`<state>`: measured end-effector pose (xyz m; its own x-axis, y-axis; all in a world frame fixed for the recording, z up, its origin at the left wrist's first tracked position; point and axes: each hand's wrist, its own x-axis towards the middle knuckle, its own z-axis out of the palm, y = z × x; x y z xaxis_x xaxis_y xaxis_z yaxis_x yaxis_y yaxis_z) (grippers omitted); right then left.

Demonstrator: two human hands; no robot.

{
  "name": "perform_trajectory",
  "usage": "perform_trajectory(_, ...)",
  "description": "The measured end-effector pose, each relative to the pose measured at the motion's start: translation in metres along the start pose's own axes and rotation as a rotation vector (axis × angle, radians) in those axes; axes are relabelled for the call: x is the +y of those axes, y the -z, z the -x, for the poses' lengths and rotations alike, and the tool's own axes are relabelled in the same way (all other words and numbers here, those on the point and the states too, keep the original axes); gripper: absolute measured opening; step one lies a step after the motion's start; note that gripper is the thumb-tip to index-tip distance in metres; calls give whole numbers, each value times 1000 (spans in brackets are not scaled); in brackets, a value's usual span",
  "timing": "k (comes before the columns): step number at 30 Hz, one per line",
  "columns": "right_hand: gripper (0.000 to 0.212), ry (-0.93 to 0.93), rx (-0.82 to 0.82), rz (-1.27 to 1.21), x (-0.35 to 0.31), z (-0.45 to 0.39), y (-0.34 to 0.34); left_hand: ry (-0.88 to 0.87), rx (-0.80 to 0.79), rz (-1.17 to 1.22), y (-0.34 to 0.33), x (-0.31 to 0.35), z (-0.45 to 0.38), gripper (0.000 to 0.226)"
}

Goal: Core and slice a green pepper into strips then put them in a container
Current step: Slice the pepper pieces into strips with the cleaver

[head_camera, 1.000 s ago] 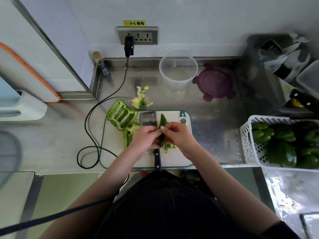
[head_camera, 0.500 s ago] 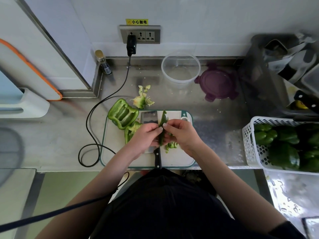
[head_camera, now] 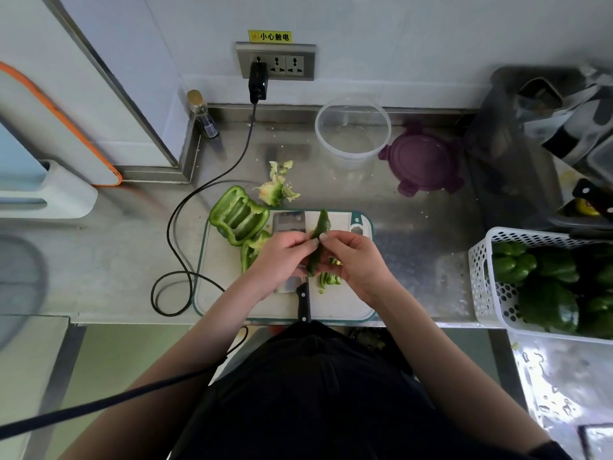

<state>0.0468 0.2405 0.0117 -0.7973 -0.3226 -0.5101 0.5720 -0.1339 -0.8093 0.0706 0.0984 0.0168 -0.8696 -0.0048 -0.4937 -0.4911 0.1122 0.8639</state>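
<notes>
Two pepper halves on the cutting board's left. Left hand and right hand each pinch one pepper piece above the cleaver; I'd strip its pith before slicing. Cut strips beneath; container behind, on the bench.

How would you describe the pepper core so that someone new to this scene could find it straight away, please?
Start at the white cutting board on the steel counter. Just beyond its far edge lies the pepper core, beside the opened pepper half. Unlike the smooth green pieces nearby, it is pale and ragged.
</notes>
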Motion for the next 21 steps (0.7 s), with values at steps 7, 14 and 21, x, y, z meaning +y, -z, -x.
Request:
perform_trajectory(7,17,8,8,66,-3,-2,3,31,-48,44,-1,3,0,15)
perform_trajectory(14,14,-7,53,141,-5,-5,3,4,-53,-52,-1,2,-2,13)
perform_trajectory(21,11,-27,102,195,-4,-8,4,10,-50,-54,-4,0,-2,15)
